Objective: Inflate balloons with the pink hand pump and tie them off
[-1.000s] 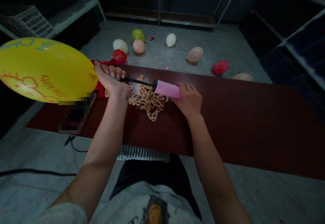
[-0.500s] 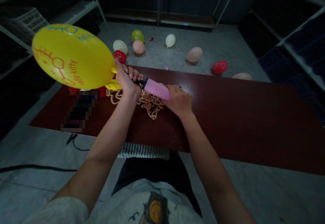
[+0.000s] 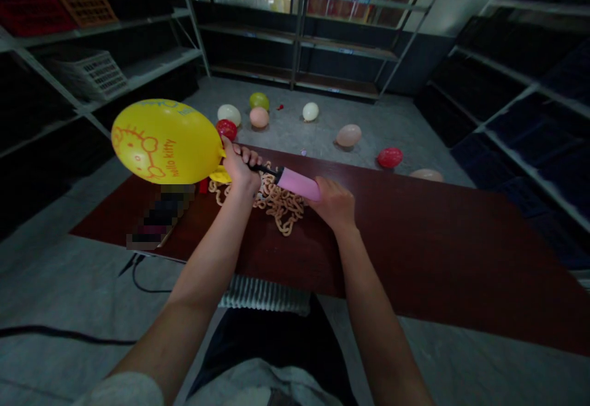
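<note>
An inflated yellow balloon [image 3: 168,142] with "hello kitty" print points out to the left of my left hand [image 3: 242,163]. The fingers of that hand are closed round the balloon's neck and the front end of a hand balloon pump [image 3: 298,185]. My right hand [image 3: 332,202] is wrapped round the back of the pump's pink barrel. Between the hands a black rod of the pump shows. The nozzle is hidden in my left hand. Beneath the hands, a heap of tan, knobbly cord-like loops [image 3: 286,209] lies on the dark red table [image 3: 437,240].
A pixelated dark object [image 3: 161,215] lies at the table's left. Beyond the table, several balloons, including a white balloon [image 3: 310,111] and a red balloon [image 3: 389,157], lie on the floor. Shelves [image 3: 341,46] stand around; a black cable [image 3: 69,334] runs at lower left.
The view has tilted up, so more shelving shows and everything sits lower. More of the pump's black rod shows, the pink barrel being slightly farther from my left hand. Both grips are kept.
</note>
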`<state>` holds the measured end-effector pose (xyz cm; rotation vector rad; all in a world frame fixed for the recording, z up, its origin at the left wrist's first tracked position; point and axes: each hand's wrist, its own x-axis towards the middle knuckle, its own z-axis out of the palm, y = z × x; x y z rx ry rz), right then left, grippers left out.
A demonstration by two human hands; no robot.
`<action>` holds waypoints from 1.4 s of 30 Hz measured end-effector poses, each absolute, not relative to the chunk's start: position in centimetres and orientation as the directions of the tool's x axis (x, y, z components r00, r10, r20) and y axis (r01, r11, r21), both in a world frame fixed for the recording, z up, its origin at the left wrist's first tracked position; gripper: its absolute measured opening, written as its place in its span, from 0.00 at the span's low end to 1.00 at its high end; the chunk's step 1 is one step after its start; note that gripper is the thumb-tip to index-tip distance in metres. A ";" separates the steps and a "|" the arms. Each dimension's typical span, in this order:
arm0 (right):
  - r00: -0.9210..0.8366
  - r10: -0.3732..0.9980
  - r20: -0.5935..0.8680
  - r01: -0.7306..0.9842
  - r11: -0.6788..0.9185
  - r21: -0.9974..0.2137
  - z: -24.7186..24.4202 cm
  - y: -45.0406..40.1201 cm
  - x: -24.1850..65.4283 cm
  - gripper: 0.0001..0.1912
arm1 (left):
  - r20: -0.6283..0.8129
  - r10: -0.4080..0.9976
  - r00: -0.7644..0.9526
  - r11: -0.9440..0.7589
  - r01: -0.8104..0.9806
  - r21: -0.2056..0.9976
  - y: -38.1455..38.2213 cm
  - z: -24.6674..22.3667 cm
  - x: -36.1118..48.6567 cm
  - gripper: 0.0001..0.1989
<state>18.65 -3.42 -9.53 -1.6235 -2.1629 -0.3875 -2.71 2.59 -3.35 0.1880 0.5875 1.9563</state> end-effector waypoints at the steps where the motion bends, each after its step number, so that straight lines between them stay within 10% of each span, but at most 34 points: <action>1: -0.243 0.844 0.478 0.959 0.283 -0.013 -9.5 -3.4 18.9 0.21 | -0.130 0.880 -0.457 -0.351 -0.809 0.472 2.6 -3.4 -3.0 0.25; 26: -0.195 0.870 0.453 0.978 0.207 0.024 -8.4 -4.3 22.8 0.14 | -0.102 0.829 -0.549 -0.453 -0.768 0.454 1.4 -1.7 -4.7 0.23; 42: -0.187 0.942 0.278 0.952 0.243 -0.185 -8.9 -4.8 17.5 0.22 | 0.032 0.925 -0.380 -0.327 -0.747 0.579 0.9 -3.9 0.7 0.27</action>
